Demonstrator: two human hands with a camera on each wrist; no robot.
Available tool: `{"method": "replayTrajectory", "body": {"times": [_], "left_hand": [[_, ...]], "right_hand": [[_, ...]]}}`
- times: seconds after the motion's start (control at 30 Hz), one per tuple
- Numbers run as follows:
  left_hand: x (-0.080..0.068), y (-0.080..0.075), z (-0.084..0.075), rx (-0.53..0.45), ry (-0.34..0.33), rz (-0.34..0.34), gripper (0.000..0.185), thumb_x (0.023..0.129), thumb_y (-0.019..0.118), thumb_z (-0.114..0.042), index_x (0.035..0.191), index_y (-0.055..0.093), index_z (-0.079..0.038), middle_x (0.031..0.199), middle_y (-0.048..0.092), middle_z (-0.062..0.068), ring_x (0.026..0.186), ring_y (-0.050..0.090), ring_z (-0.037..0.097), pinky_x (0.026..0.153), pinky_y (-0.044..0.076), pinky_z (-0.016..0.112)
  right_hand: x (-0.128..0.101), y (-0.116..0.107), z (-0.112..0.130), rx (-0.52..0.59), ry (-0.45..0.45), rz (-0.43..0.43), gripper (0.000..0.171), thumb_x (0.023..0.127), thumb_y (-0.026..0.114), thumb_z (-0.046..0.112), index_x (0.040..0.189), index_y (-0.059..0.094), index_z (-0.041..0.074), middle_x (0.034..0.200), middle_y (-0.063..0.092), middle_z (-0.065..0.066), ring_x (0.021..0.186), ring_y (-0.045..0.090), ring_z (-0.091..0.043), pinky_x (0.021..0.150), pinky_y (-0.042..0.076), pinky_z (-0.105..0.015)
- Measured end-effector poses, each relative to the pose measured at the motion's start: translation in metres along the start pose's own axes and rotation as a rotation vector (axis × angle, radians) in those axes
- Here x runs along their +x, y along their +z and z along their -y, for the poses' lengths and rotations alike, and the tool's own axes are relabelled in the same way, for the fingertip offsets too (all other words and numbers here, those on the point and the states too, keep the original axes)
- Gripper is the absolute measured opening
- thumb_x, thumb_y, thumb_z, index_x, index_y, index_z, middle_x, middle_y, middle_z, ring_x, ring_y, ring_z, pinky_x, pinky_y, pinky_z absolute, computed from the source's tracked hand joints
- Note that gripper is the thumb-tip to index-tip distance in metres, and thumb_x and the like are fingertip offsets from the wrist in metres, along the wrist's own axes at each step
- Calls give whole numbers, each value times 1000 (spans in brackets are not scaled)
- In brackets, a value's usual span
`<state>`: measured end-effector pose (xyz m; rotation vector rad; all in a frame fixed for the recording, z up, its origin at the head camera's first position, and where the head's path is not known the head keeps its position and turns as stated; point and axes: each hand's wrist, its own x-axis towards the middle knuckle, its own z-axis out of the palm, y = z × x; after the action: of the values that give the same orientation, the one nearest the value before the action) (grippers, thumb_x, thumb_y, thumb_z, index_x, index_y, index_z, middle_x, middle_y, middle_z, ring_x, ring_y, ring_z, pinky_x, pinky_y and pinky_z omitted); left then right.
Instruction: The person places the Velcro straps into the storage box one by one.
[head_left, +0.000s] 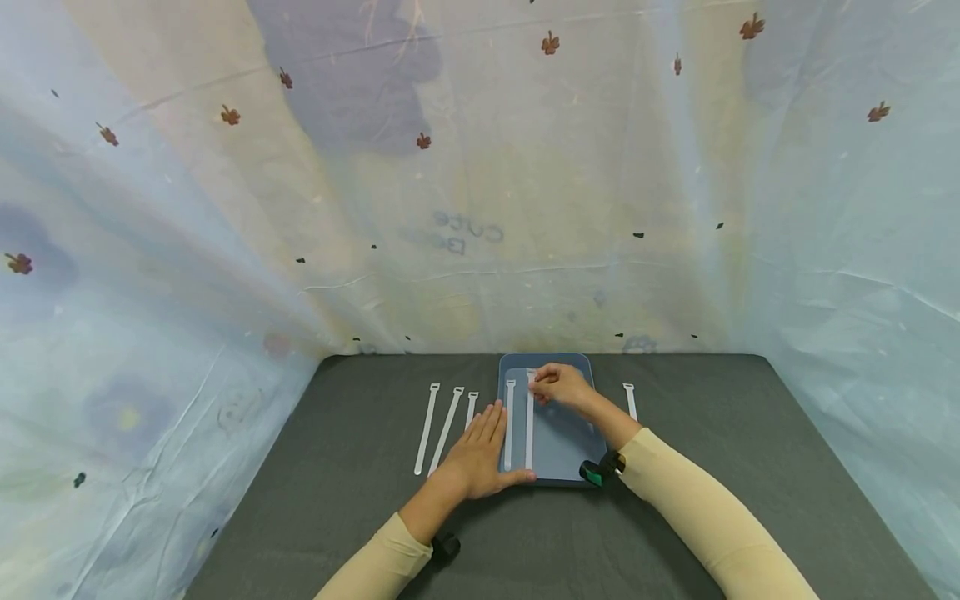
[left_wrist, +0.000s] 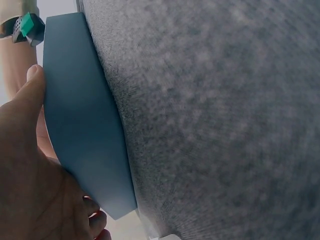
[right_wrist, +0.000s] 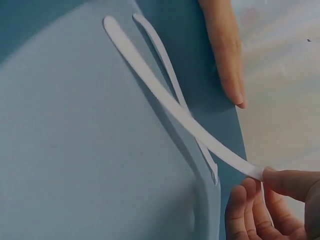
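The white strip (right_wrist: 170, 102) held by the right hand (head_left: 562, 385) is long, flat and thin, with a rounded far tip, and looks limp: in the right wrist view it sags in a shallow curve from the pinched end at the lower right of the frame to the tip lying at the upper left. It sits on the blue tray (head_left: 558, 446), at the middle of the head view, just right of a second strip (head_left: 509, 425) already lying straight on the tray. The thumb and fingertips (right_wrist: 280, 182) are pinched on the strip's head end, lifted slightly off the tray.

As a judgement, the work is partway: two strips are on the tray, one settled and one not yet laid flat, while three more strips (head_left: 446, 429) lie in a row on the bench (head_left: 315, 467) left of the tray and one strip (head_left: 630, 401) lies on the bench to its right, all untouched.

The left hand (head_left: 480, 454) lies flat and spread at the tray's left edge, thumb (left_wrist: 32, 95) along the tray's rim, fingers straight, steadying it without gripping. The tray is slate blue with rounded corners and a raised lip, resting on the dark grey felt-like bench. A pale printed sheet (head_left: 480, 183) hangs behind and around the bench.
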<state>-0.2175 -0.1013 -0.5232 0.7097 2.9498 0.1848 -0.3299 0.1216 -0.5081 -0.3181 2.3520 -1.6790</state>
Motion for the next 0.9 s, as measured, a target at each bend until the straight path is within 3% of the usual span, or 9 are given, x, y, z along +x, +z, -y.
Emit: {"method": "replayTrajectory", "body": {"times": [0.5, 0.9], "left_hand": [[1, 1, 1, 6, 9, -10, 121, 95, 51, -86, 171, 14, 0, 180, 9, 19, 166, 12, 34, 134, 19, 46], [0, 1, 1, 13, 11, -16, 121, 94, 50, -86, 171, 15, 1, 179, 10, 19, 166, 12, 34, 134, 19, 46]], "right_hand": [[12, 8, -7, -38, 19, 8, 17, 103, 73, 6, 113, 68, -7, 99, 76, -22, 87, 75, -36, 79, 64, -45], [17, 17, -11, -52, 33, -5, 14, 102, 73, 5, 110, 68, -6, 95, 76, -18, 78, 74, -23, 73, 64, -35]]}}
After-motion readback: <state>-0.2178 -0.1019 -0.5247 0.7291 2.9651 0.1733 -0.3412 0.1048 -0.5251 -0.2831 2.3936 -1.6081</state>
